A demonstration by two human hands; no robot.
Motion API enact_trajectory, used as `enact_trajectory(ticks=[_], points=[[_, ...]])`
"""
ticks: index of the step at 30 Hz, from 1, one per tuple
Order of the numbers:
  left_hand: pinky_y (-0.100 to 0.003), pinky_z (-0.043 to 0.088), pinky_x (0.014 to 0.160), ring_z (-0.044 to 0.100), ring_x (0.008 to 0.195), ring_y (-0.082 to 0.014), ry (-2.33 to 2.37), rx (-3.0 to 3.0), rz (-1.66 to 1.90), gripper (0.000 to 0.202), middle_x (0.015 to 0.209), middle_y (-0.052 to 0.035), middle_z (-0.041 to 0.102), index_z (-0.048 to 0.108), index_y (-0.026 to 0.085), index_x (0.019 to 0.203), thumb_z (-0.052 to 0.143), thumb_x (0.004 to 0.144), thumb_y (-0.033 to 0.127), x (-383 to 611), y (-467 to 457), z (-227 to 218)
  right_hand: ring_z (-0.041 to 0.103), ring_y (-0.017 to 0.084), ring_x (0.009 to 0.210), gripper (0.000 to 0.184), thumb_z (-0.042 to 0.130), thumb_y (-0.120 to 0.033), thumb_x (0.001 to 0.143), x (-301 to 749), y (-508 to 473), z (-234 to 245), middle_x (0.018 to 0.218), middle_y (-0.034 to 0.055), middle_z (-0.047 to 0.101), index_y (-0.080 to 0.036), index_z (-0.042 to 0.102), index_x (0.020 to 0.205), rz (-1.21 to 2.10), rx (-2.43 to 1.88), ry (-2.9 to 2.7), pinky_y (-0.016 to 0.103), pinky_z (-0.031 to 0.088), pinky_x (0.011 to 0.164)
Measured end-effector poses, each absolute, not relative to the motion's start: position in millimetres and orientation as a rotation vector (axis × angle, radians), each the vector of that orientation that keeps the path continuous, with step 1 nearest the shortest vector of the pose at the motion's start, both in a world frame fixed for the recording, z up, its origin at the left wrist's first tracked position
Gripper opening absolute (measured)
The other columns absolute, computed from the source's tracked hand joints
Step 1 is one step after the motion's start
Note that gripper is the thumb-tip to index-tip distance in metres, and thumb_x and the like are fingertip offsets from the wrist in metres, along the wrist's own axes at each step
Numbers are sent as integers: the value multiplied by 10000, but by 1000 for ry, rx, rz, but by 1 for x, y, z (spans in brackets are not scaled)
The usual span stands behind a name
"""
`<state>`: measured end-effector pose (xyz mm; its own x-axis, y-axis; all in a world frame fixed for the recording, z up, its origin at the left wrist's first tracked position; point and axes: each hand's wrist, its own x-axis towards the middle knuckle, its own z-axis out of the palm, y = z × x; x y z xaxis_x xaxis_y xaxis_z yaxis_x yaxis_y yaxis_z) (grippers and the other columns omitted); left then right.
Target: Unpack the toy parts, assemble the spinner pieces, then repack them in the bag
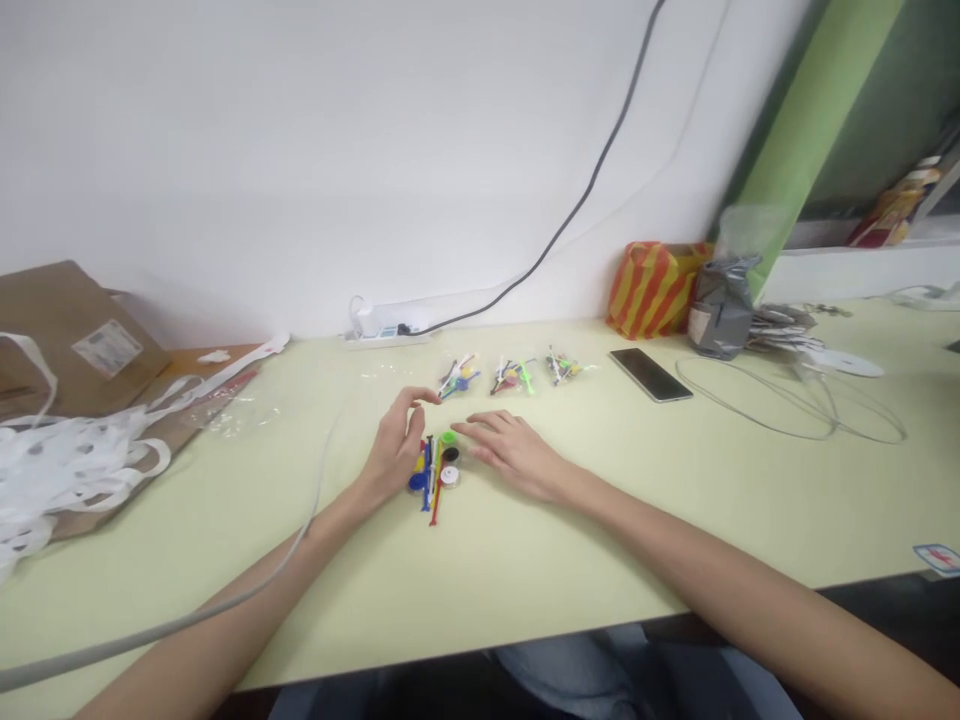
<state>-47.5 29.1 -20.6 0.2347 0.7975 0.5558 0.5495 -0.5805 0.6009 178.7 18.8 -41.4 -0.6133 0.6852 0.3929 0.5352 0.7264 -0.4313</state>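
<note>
Between my hands lies a small group of coloured plastic sticks (436, 490) with round discs beside them: a blue disc (418, 483), a white disc (450, 476), a black disc (451, 454) and a green disc (448, 438). My left hand (397, 440) rests along the left side of the group, fingers bent loosely and apart, partly covering a yellow piece. On the right, my right hand (514, 452) lies palm down with its fingers stretched out, their tips close to the green disc. Neither hand holds anything that I can see.
Behind my hands sit three small bundles of coloured pieces, the middle bundle (512, 376) among them. A phone (651, 374), striped bag (651, 290) and grey pouch (724, 305) stand right. White strips (82, 470) and a cardboard package (82, 340) lie left. A cable (187, 620) crosses my left forearm.
</note>
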Motion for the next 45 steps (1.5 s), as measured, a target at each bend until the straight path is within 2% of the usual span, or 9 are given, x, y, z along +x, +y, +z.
enact_trajectory(ticks=[4, 8, 13, 16, 19, 25, 30, 41, 45], points=[[-400, 421, 1012, 576, 1083, -238, 1241, 2333, 1289, 298, 1107, -85, 629, 557, 204, 1111, 296, 1038, 329, -45, 37, -22, 437, 249, 1321, 466, 316, -448, 1078, 171, 30, -40, 1445, 99, 519, -322, 466, 1501, 308, -882, -2473, 456, 369, 1086], [-406, 417, 1004, 570, 1082, -244, 1236, 2444, 1226, 315, 1115, -88, 630, 559, 209, 1129, 282, 1040, 329, -48, 41, -20, 417, 254, 1336, 430, 338, -442, 1075, 171, 35, -41, 1420, 91, 539, -305, 590, 1395, 275, -838, -2508, 459, 339, 1105], [-403, 418, 992, 576, 1072, -242, 1200, 2486, 1248, 285, 1097, -83, 630, 549, 209, 1143, 302, 1037, 302, -53, 39, -19, 509, 233, 1151, 398, 350, -362, 1081, 177, 36, -44, 1181, 110, 634, -196, 712, 1085, 283, -913, -2339, 421, 384, 1030], [-397, 420, 991, 574, 1073, -239, 1188, 2495, 1248, 279, 1095, -86, 624, 547, 203, 1142, 303, 1040, 290, -52, 41, -21, 525, 225, 1019, 352, 409, -305, 1057, 180, 34, -45, 1015, 96, 638, -181, 685, 878, 284, -925, -2259, 394, 417, 949], [-398, 420, 994, 572, 1078, -239, 1176, 2507, 1242, 277, 1103, -88, 623, 546, 199, 1142, 303, 1040, 284, -51, 43, -22, 523, 226, 961, 308, 496, -281, 1013, 179, 31, -46, 924, 83, 615, -184, 637, 757, 267, -927, -2165, 386, 430, 909], [-395, 427, 993, 576, 1080, -233, 1178, 2515, 1231, 271, 1103, -91, 626, 531, 200, 1145, 296, 1037, 280, -53, 45, -24, 513, 235, 1043, 94, 665, -261, 931, 155, 33, -29, 1075, 80, 609, -202, 728, 894, 294, -824, -2246, 407, 419, 955], [-394, 435, 978, 577, 1067, -231, 1183, 2534, 1257, 261, 1127, -93, 623, 525, 192, 1152, 305, 1035, 271, -58, 47, -25, 484, 270, 1100, 32, 760, -219, 835, 128, 37, -8, 1095, 79, 614, -210, 773, 807, 334, -880, -2497, 424, 394, 958], [-405, 444, 941, 576, 1026, -232, 1156, 2558, 1283, 259, 1107, -94, 629, 530, 189, 1144, 310, 1031, 265, -59, 51, -27, 504, 280, 1076, 100, 682, -163, 829, 108, 39, 5, 1046, 96, 677, -181, 780, 822, 191, -1060, -2724, 363, 389, 860], [-402, 444, 932, 575, 1013, -230, 1152, 2553, 1281, 285, 1076, -94, 630, 532, 185, 1142, 283, 1041, 281, -59, 49, -26, 547, 277, 1051, 90, 689, -170, 810, 107, 47, 3, 878, 87, 715, -180, 770, 771, 248, -1073, -2760, 341, 399, 854]])
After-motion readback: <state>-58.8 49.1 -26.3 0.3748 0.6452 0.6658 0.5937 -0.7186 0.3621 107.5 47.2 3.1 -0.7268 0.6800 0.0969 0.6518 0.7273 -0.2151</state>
